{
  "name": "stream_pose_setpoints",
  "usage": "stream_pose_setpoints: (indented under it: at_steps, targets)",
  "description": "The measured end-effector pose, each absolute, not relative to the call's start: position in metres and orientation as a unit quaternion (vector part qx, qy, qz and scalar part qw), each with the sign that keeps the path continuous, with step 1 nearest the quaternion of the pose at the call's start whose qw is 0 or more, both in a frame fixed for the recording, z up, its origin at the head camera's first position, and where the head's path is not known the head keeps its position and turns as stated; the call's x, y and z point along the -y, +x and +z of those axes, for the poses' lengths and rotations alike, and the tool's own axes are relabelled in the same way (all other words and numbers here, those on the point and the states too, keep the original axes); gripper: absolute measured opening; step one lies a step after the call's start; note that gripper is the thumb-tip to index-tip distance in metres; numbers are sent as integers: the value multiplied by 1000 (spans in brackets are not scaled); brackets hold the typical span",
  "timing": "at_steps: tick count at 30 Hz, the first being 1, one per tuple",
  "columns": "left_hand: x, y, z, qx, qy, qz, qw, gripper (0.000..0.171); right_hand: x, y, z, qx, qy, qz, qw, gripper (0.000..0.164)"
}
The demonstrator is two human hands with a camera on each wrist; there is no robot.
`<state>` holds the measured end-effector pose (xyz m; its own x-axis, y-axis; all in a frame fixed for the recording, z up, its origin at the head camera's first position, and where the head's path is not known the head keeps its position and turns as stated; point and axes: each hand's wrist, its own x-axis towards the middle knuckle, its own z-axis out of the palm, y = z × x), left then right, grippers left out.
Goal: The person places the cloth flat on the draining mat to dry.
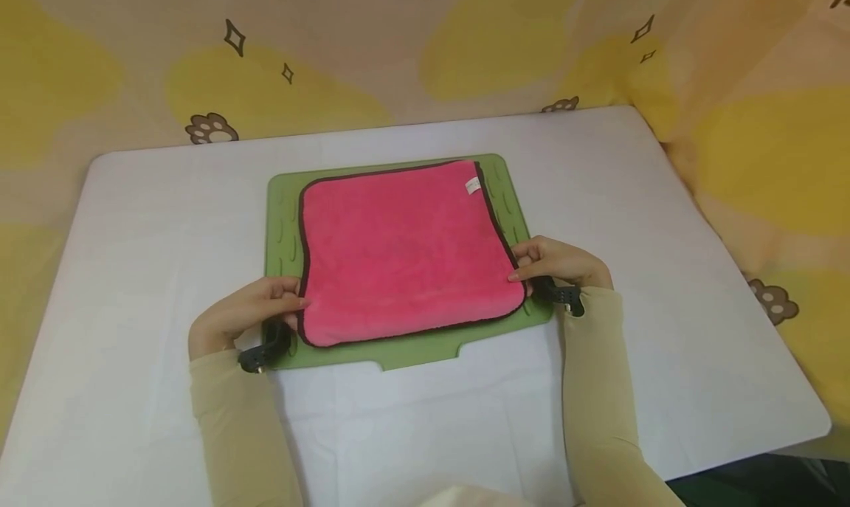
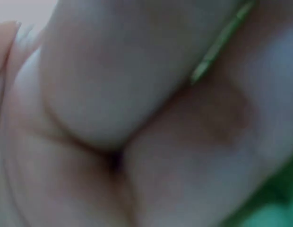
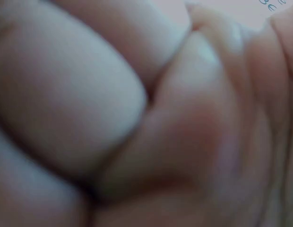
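Note:
A pink cloth (image 1: pixel 405 249) with a dark border and a small white tag lies spread over a green board (image 1: pixel 425 356). My left hand (image 1: pixel 249 311) pinches the cloth's left edge near its front corner, thumb on top. On the opposite side, my right hand (image 1: pixel 558 262) pinches the right edge near the other front corner. The left wrist view is filled by curled fingers (image 2: pixel 132 71), with a bit of green beside them. In the right wrist view, curled fingers (image 3: pixel 71 90) press toward the palm and hide the cloth.
The board rests on a white-covered table (image 1: pixel 664 271), with white surface on both sides of it. Behind and to the right hangs a yellow patterned curtain (image 1: pixel 372 49). Black wrist cameras sit under both wrists, close over the board's sides.

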<state>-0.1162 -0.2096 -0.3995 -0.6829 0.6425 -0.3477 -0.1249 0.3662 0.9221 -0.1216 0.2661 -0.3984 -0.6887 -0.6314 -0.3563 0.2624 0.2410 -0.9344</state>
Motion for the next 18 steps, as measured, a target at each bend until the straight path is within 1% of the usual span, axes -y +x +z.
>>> stream_pose_setpoints:
  at_steps: [1,3,4,6,10,13,16,18]
  targets:
    - [210,-117,-399,-747,170,535,355,15,-266,-123,-398,-700,-136,-598,366,14]
    - [210,-118,-397,-752,154,538,348,18,-266,-125,-398,-715,-137,-590,349,11]
    - [210,-120,-396,-754,144,541,343,20,-266,-125,-399,-724,-133,-585,340,9]
    - [211,-124,-393,-762,128,542,331,26,-269,-127,-400,-740,-112,-582,317,10]
    - [212,-141,-387,-779,112,532,311,39,-274,-132,-401,-762,-50,-593,256,28]
    - [207,-161,-384,-798,109,516,291,40,-270,-148,-398,-782,-19,-594,186,34]
    - [202,-182,-382,-824,95,492,265,39,-254,-173,-390,-811,8,-571,124,33]
    - [199,-192,-382,-842,81,471,250,37,-241,-191,-386,-824,21,-558,99,32]
